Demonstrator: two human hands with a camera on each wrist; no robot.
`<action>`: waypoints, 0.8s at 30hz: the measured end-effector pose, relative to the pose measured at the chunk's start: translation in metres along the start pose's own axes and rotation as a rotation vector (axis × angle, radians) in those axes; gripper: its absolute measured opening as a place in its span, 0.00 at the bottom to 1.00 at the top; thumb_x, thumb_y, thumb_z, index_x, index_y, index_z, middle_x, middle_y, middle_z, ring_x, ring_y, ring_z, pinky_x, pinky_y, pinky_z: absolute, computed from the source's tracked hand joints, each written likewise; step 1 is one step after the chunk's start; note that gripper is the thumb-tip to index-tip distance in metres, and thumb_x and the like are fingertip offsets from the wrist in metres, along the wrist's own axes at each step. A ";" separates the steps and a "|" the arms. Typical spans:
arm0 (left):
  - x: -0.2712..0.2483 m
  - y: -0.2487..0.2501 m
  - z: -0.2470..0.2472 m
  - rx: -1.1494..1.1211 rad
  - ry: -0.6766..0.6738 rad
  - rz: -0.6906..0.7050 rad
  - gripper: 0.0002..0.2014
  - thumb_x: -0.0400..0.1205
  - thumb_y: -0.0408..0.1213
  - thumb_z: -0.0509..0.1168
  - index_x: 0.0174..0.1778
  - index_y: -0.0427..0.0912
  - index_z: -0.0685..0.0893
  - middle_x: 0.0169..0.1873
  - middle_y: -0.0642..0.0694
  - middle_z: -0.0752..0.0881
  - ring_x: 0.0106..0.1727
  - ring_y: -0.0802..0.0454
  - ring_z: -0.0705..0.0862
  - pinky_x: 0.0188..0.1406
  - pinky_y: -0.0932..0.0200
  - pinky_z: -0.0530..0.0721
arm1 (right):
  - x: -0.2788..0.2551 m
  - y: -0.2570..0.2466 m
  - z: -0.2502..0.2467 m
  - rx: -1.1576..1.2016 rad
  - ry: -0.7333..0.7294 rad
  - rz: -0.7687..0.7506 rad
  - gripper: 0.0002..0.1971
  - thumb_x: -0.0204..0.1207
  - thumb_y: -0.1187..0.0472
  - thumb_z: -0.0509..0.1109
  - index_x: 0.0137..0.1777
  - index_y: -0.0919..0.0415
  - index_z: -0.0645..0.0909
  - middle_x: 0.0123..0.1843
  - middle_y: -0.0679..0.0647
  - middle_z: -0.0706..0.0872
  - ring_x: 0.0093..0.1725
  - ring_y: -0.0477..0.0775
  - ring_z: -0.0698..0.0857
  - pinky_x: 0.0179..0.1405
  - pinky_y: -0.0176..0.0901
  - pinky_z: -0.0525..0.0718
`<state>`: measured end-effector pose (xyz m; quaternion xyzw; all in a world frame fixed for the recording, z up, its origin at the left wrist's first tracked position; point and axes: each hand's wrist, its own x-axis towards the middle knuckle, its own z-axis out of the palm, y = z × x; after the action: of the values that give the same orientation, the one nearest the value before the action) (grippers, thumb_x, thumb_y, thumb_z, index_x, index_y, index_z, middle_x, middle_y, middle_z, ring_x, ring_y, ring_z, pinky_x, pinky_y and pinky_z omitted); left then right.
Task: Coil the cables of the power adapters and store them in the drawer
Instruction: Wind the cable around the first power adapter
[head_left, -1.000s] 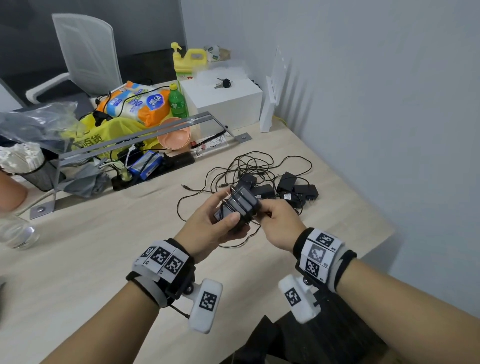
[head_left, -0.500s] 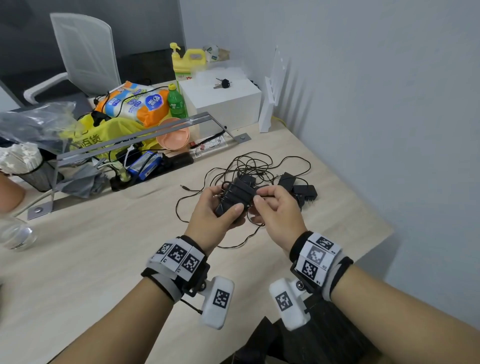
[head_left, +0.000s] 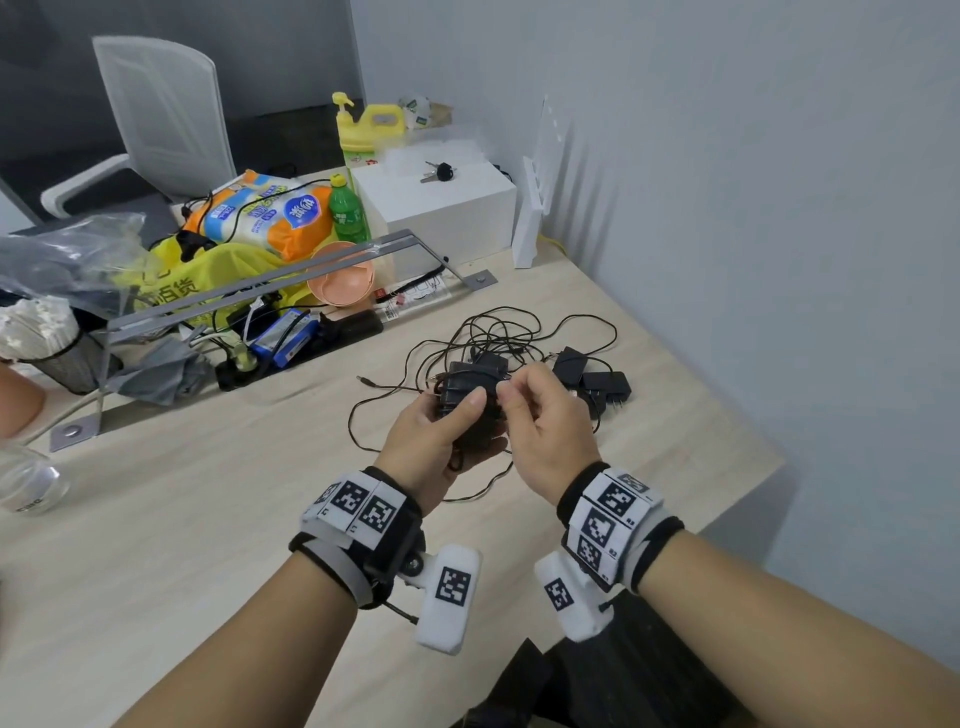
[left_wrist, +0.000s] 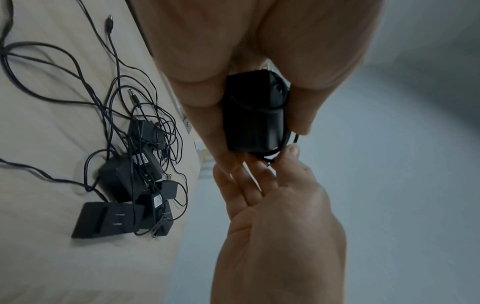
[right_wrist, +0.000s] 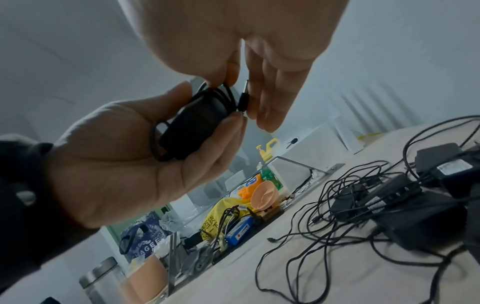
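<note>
Two hands meet above the worktop (head_left: 218, 519), both on one black adapter (head_left: 470, 387). Left hand (head_left: 434, 439) cradles it, fingers curled under and thumb pressed on top: a closed grip on the adapter body. Cable (right_wrist: 223, 93) lies wound in several turns around the body; a loose loop hangs out at the palm side. Right hand (head_left: 545, 426) pinches the cable's end between thumb and forefinger, with the barrel plug (right_wrist: 244, 98) standing just beside the wound turns; its other fingers are loosely bent. Adapter is held clear of the worktop, near the person's side of the pile. Beyond the hands, several more adapters (head_left: 597, 382) lie on the worktop near the wall side, their thin black cables (head_left: 498, 332) tangled in loops spreading toward the left; one free plug tip (head_left: 363, 380) points left. Drawer not in view. Farther back: a grey metal frame (head_left: 291, 270), orange bowl (head_left: 343, 283), green bottle (head_left: 345, 210), tissue pack (head_left: 270, 215), yellow bag (head_left: 208, 275), white box (head_left: 441, 208) with keys (head_left: 439, 171) on top, yellow pump jug (head_left: 371, 124), white chair (head_left: 166, 114).
</note>
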<state>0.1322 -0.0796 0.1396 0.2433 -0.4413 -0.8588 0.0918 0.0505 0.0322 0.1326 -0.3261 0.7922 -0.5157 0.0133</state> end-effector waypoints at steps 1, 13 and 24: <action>0.000 0.001 0.000 -0.013 -0.004 -0.013 0.25 0.77 0.39 0.71 0.66 0.27 0.77 0.59 0.28 0.85 0.60 0.32 0.85 0.58 0.42 0.86 | 0.001 0.001 0.000 -0.018 0.003 -0.013 0.10 0.84 0.56 0.62 0.42 0.59 0.74 0.28 0.54 0.80 0.28 0.51 0.79 0.28 0.51 0.80; 0.002 0.004 0.001 -0.101 -0.026 0.006 0.23 0.78 0.40 0.65 0.65 0.28 0.79 0.53 0.34 0.88 0.53 0.41 0.87 0.56 0.49 0.87 | 0.008 0.006 -0.004 0.319 -0.110 0.246 0.11 0.82 0.65 0.67 0.39 0.53 0.82 0.31 0.53 0.84 0.32 0.52 0.81 0.36 0.48 0.83; 0.002 0.005 -0.004 0.003 -0.044 0.021 0.22 0.74 0.40 0.67 0.64 0.39 0.76 0.55 0.37 0.85 0.51 0.46 0.87 0.35 0.56 0.87 | 0.019 -0.006 -0.019 0.339 -0.282 0.433 0.04 0.82 0.66 0.66 0.49 0.65 0.82 0.38 0.62 0.89 0.38 0.56 0.88 0.38 0.50 0.90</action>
<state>0.1320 -0.0862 0.1412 0.2197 -0.4472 -0.8623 0.0906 0.0323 0.0358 0.1521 -0.2113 0.7363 -0.5753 0.2867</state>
